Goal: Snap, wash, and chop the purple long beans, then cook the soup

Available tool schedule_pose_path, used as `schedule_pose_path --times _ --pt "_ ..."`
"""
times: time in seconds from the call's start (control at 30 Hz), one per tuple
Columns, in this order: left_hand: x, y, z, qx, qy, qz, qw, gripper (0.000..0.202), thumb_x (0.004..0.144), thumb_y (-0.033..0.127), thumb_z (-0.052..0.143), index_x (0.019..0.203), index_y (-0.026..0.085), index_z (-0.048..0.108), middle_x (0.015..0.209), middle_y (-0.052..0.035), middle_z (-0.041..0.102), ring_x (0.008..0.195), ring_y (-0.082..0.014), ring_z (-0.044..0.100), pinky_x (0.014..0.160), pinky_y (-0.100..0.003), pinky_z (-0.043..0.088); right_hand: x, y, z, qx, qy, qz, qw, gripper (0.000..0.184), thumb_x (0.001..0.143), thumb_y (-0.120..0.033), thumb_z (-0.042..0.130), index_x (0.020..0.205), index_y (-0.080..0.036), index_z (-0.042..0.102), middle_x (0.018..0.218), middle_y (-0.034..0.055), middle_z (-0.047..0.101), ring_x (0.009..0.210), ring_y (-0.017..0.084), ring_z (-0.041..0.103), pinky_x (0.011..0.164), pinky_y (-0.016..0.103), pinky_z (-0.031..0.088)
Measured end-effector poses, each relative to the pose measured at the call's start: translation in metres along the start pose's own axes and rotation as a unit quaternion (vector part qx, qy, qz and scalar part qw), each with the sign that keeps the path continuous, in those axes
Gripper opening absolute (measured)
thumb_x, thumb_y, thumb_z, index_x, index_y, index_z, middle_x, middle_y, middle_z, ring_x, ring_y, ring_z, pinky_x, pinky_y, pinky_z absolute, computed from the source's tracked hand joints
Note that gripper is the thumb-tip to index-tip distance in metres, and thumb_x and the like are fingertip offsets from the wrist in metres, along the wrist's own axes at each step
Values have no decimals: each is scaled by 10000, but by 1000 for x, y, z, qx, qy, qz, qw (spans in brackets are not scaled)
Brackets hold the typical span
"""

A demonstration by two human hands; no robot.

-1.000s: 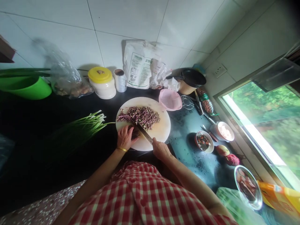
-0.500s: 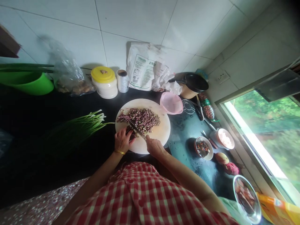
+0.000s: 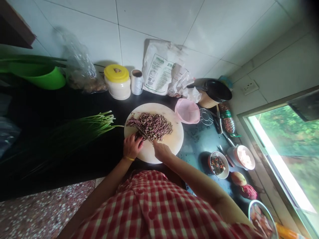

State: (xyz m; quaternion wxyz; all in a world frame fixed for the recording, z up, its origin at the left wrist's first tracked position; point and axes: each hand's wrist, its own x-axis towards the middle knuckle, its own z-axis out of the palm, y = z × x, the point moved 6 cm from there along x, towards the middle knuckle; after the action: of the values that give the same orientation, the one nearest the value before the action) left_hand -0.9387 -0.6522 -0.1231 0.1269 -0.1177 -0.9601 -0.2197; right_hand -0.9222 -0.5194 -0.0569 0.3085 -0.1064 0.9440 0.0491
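On a round white cutting board (image 3: pixel 171 146) lies a heap of chopped purplish stems (image 3: pixel 158 124), with some longer pieces at its left end. My right hand (image 3: pixel 161 151) is closed around the handle of a kitchen knife (image 3: pixel 144 134), whose blade points up and left along the near edge of the heap. Just left of the blade, my left hand (image 3: pixel 132 145) has its fingers bent down on a few dark purple stems at the board's near left. What lies under its fingertips is partly hidden.
Green scallions (image 3: pixel 102 122) lie left of the board. Behind stand a yellow-lidded jar (image 3: pixel 117 83), a plastic roll (image 3: pixel 137 83) and a white bag (image 3: pixel 158 69). A pink basket (image 3: pixel 186 111) touches the board's far right area. Rightward are a bowl (image 3: pixel 218 165) and a saucepan (image 3: pixel 243 156).
The view has tilted and shifted slightly. The knife stays in my right hand, its blade now lower and closer to my left fingers, which still rest on the stems.
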Motion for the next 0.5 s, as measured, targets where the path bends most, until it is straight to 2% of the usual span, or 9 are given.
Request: schedule_pose_path --times 0.17,0.33,0.5 --pt "-3 3 -4 5 -6 13 1000 321 845 385 447 1087 241 603 1155 -121 499 1024 -271 482 833 -400 390 4 3 8 12 16 21 1000 331 854 -107 349 1182 -150 359 882 111 659 846 219 644 683 296 463" --pt "-6 -2 -8 -7 12 14 1000 392 831 421 474 1151 213 563 1216 -146 474 1091 -286 465 860 -417 390 -13 1 1 23 58 14 998 300 905 -183 295 1197 -145 351 833 106 663 808 230 649 664 299 461" --pt "-4 -7 -3 -62 22 59 996 301 859 345 447 1073 186 587 1154 -118 550 1098 -240 483 921 -393 381 -22 -11 -2 22 82 13 996 275 912 -185 303 1180 -141 343 822 101 662 780 210 651 661 281 458"
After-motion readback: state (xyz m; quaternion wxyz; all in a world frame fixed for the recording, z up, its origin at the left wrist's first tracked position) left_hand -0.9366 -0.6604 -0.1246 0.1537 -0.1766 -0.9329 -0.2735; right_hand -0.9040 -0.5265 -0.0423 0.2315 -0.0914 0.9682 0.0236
